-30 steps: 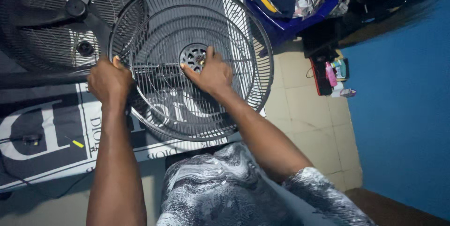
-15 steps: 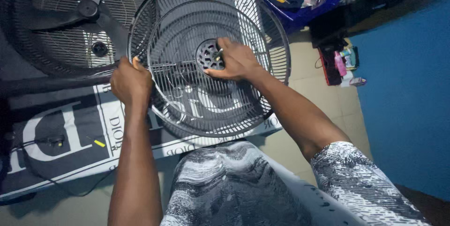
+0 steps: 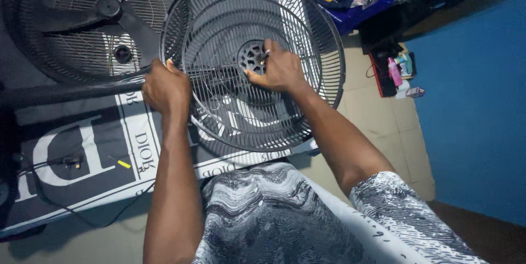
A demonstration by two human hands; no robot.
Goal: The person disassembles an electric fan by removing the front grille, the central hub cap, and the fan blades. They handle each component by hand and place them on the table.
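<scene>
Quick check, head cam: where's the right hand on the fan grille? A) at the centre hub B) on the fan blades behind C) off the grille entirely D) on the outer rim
A: the right hand rests at the round centre hub of the wire fan grille, while the left hand grips the grille's rim on the other side.

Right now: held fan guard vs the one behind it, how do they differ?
The held guard is tilted up, gripped at its rim by the left hand, with the right hand at its hub; the rear guard lies flat on the mat, untouched. The held guard carries no blade; the rear guard has a dark blade on it. Both are round, dark wire grilles.
</scene>
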